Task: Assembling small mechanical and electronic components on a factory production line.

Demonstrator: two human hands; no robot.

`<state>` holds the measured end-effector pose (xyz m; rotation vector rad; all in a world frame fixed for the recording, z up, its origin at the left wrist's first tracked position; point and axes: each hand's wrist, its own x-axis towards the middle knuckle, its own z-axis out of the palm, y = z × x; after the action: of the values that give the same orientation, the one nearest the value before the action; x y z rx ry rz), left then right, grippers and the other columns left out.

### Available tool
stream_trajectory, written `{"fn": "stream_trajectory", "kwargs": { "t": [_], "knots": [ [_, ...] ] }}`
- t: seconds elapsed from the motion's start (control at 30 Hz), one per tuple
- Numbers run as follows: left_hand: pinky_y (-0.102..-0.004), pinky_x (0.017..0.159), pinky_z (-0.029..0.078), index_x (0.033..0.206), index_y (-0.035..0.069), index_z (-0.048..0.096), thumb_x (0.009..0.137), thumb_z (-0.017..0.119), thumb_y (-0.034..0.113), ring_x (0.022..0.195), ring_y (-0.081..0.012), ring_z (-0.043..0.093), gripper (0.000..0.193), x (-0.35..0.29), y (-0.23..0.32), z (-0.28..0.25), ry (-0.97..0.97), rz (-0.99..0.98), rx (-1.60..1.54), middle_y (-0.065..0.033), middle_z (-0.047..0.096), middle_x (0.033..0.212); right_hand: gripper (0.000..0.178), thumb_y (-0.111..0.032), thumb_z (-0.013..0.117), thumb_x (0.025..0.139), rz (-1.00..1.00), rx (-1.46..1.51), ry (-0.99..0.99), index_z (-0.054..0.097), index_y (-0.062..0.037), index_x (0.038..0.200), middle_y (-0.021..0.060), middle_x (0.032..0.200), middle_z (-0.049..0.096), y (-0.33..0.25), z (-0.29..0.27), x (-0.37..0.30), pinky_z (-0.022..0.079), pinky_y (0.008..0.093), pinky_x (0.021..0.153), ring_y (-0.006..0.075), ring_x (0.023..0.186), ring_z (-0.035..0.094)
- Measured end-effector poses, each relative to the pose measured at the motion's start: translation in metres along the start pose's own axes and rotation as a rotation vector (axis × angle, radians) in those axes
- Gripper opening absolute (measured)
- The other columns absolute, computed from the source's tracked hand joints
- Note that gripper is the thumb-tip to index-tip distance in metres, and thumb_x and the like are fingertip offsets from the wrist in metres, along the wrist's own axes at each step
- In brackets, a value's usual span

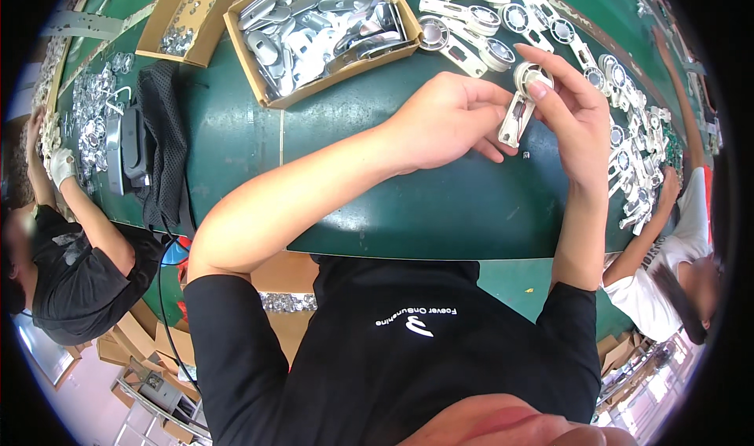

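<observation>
White bracket (518, 110) (round end up) stands near-upright, pinched between left hand (448, 120) and right hand (573, 112).

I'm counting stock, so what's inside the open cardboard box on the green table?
The cardboard box holds heaped silver-grey metal plates; the upper plates hide the lower layers and the box floor.

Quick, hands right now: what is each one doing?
Left hand: closed on the lower end of the white metal part.
Right hand: closed on that part's round top, thumb pressing it.
</observation>
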<state>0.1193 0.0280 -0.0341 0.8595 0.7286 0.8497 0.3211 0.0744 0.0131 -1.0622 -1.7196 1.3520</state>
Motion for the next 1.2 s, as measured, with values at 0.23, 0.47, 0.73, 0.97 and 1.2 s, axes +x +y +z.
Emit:
{"fn": "stream_trajectory", "kwargs": {
  "t": [0.23,0.47,0.73,0.97,1.2],
  "knots": [
    [-0.0341,0.086,0.065,0.135,-0.006,0.065,0.111,0.05,0.01,0.102,-0.0239,0.078,0.032,0.0,0.0,-0.003,-0.01,-0.005,-0.008,-0.0146,0.076,0.114,0.036,-0.003,0.069,0.1,0.014,-0.011,0.001,0.071,-0.0007,0.136,-0.0007,0.102,0.071,0.0,-0.004,-0.002,0.044,0.019,0.072,0.0031,0.082,0.055],
    [-0.0353,0.088,0.064,0.136,-0.008,0.062,0.111,0.049,0.01,0.102,-0.025,0.078,0.033,0.0,-0.001,-0.002,0.006,-0.022,-0.026,-0.0172,0.075,0.116,0.035,-0.004,0.069,0.1,-0.002,-0.025,0.047,0.073,-0.0019,0.134,-0.0023,0.096,0.07,-0.002,-0.007,-0.003,0.042,0.0189,0.067,0.0023,0.076,0.051],
    [-0.036,0.09,0.064,0.135,-0.007,0.063,0.11,0.052,0.009,0.105,-0.0262,0.077,0.032,0.0,-0.001,-0.004,0.005,-0.032,-0.063,-0.0172,0.074,0.12,0.035,-0.024,0.048,0.103,-0.064,0.579,-0.1,0.062,0.0029,0.119,0.0121,0.099,0.059,0.008,-0.047,0.006,0.052,0.0295,0.067,0.0202,0.089,0.062],
    [-0.0377,0.096,0.064,0.138,-0.008,0.06,0.109,0.053,0.008,0.108,-0.0269,0.076,0.034,0.002,-0.003,-0.007,-0.001,-0.025,-0.122,-0.0165,0.072,0.123,0.009,-0.001,0.069,0.093,0.079,0.023,-0.106,0.067,0.0001,0.101,0.0032,0.089,0.065,-0.006,-0.026,-0.007,0.053,0.0268,0.066,0.0124,0.08,0.065],
    [-0.0399,0.1,0.063,0.141,-0.012,0.056,0.109,0.053,0.007,0.113,-0.0257,0.073,0.037,0.001,-0.004,-0.007,0.037,0.012,-0.137,-0.0172,0.069,0.125,0.015,0.004,0.075,0.085,-0.212,-0.607,-0.053,0.072,-0.0003,0.099,0.0087,0.09,0.069,-0.011,0.011,-0.013,0.054,0.0321,0.074,0.0211,0.082,0.069]
  ]
}}
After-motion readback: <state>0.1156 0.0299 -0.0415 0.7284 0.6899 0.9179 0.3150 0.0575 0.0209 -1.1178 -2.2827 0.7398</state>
